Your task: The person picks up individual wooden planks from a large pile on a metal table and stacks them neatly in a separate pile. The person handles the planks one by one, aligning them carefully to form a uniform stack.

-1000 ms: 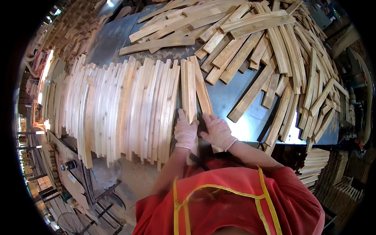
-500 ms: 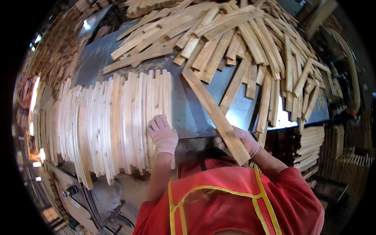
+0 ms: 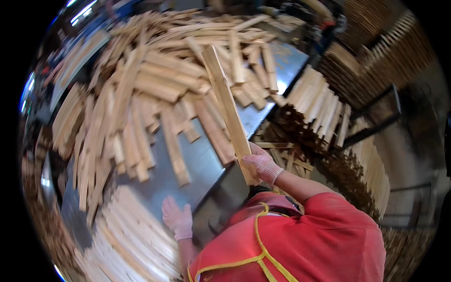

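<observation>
My gloved right hand (image 3: 262,162) grips a long wooden slat (image 3: 227,110) near its lower end. The slat points up and away, over the table's front edge and part of the pile. My gloved left hand (image 3: 177,217) holds nothing, its thumb apart from the fingers, at the near side of the metal table (image 3: 157,190). Left of that hand lies a row of pale slats (image 3: 136,235), set side by side. Beyond both hands a loose pile of slats (image 3: 162,77) covers much of the table, several ends pointing toward me.
To the right, neatly stacked slats (image 3: 317,101) stand low beside the table. A dark metal frame (image 3: 371,120) rises next to them. Bigger wood stacks (image 3: 394,51) fill the far right. A lamp (image 3: 83,13) shines at the upper left.
My view has turned to the right. The slat in my right hand has swung more upright, raised outward. My left hand has come off the row of pale slats.
</observation>
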Demonstrator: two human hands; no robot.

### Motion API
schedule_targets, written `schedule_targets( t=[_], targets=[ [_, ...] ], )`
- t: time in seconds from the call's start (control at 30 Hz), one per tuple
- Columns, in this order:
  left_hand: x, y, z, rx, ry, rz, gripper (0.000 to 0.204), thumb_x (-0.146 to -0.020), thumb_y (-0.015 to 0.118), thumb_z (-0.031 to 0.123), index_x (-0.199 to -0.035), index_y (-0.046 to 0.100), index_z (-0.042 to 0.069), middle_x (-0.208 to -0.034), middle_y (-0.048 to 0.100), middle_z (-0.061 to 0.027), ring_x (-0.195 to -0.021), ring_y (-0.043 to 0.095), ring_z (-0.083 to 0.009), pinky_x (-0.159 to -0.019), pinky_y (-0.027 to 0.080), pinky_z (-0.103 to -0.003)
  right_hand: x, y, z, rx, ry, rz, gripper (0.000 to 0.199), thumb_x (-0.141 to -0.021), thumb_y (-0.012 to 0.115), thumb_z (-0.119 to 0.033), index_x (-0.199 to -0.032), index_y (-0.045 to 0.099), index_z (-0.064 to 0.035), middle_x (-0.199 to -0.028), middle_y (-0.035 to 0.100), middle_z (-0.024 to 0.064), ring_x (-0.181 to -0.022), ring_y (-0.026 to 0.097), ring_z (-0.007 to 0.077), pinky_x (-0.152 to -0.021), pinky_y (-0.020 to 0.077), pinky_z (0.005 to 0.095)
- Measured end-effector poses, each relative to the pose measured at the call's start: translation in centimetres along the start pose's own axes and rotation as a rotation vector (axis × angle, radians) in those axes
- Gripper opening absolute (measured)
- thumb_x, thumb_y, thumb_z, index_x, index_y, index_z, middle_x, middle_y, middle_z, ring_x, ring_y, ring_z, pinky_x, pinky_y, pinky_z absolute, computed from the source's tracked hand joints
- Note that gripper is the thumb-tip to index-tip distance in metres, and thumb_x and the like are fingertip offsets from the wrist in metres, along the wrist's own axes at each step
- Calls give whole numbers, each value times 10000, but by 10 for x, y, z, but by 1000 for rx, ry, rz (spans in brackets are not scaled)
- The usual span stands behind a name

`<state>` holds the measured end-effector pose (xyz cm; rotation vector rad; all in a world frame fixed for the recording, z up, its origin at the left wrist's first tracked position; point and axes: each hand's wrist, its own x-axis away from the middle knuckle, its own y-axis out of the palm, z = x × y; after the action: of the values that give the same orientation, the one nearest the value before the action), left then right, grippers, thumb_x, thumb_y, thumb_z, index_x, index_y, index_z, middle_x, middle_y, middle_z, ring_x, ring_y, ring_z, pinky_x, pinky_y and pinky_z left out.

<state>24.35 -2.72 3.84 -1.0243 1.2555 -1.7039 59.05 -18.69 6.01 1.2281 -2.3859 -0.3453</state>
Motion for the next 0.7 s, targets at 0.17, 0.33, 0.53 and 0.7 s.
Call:
schedule_targets(
  t=[0.17,0.33,0.53,0.7],
  targets=[
    [-65,29,46,-79,-13,-55,883,-902,748,438,-1625,396,74,-1673,384,-174,-1514,406,-351,-1218,381,-452,-24,-154,-19,236,-124,683,459,-882,659,-72,-1340,677,-111,-997,716,38,-852,673,200,-770,568,362],
    [-119,34,121,-69,-180,-48,935,-937,712,472,-1648,306,21,-1603,419,-256,-1426,484,-410,-1160,438,-473,-48,-361,-56,599,31,1102,321,-948,625,-168,-1254,685,-92,-980,734,165,-891,704,309,-779,568,408],
    [-131,60,133,-334,-245,29,913,-976,670,476,-1673,255,56,-1524,472,-249,-1334,543,-409,-1082,491,-480,-98,-518,-93,988,394,1261,561,-931,704,-271,-1420,603,-16,-1248,695,298,-1116,712,408,-930,571,471],
    [-131,54,139,-264,-298,33,898,-969,680,448,-1661,279,40,-1533,478,-260,-1335,547,-435,-1107,475,-490,-166,-508,-101,886,468,877,789,-887,773,-330,-1535,467,-1,-1280,697,309,-1150,699,441,-1019,552,509]
  ],
)
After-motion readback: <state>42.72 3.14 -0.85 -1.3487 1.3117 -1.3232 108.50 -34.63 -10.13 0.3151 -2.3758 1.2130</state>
